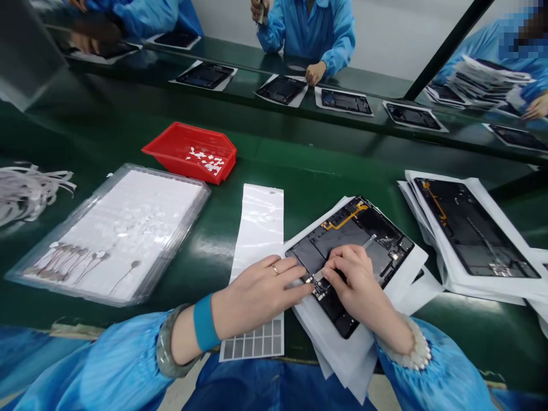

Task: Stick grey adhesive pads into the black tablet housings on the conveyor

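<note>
An opened tablet housing, black with circuit parts and an orange flex cable, lies tilted on white paper sheets. My left hand reaches in from the left, its fingers stretched out and their tips on the housing's near left edge, beside the small circuit board. My right hand is closed in a pinch just above that board; what lies between its fingertips is too small to make out. Partly under my left forearm is a white sticker sheet with grey rectangles at its near end.
A clear tray on the left holds small round parts with thin wires. Behind it stands a red bin with white scraps. Curled white strips lie far left. Another tablet housing tops a stack at right. Co-workers sit across a line of housings.
</note>
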A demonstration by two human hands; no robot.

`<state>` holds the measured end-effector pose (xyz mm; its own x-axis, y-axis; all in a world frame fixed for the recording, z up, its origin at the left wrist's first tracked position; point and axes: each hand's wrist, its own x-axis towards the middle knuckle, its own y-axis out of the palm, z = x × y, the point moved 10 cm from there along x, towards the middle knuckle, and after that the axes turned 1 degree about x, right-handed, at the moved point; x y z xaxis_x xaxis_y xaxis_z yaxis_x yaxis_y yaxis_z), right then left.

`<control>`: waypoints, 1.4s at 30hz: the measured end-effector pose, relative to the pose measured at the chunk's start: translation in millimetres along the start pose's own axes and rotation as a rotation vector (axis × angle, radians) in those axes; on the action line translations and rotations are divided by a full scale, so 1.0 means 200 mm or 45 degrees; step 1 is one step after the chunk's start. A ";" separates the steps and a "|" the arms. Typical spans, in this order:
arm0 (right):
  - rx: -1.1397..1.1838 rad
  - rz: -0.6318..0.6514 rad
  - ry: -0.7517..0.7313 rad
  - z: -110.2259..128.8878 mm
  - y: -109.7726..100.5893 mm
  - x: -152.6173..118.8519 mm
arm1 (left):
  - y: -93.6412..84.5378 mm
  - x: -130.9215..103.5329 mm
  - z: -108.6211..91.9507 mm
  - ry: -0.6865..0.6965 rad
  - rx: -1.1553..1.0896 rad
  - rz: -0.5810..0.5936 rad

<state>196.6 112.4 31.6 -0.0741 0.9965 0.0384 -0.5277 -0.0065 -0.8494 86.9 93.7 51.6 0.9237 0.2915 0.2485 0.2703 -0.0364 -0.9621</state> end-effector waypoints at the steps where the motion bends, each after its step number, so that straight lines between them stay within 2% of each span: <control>1: -0.002 0.000 -0.002 0.00 0.00 0.00 | 0.00 0.00 0.00 0.000 -0.003 -0.001; 16: -0.094 -0.010 -0.030 0.02 0.00 0.01 | 0.02 0.00 0.01 -0.003 -0.019 0.013; 27: -0.106 -0.025 -0.025 0.01 0.00 0.01 | 0.04 0.04 0.02 -0.042 0.001 0.050; 33: -0.089 -0.045 -0.046 0.02 0.00 0.00 | 0.07 0.06 0.00 -0.042 0.064 0.097; 36: -0.120 0.001 -0.082 0.02 0.00 0.01 | 0.08 0.06 -0.03 -0.035 0.150 0.102; 38: -0.136 -0.019 -0.106 0.01 -0.05 0.01 | 0.08 0.06 -0.05 -0.021 0.202 0.106; 42: -0.119 -0.276 -0.037 -0.09 -0.26 0.01 | 0.08 0.07 -0.04 -0.054 0.135 0.103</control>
<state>239.7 115.6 65.9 0.0075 0.9709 0.2393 -0.4535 0.2166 -0.8646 107.1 88.9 41.4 0.9286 0.3317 0.1665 0.1627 0.0394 -0.9859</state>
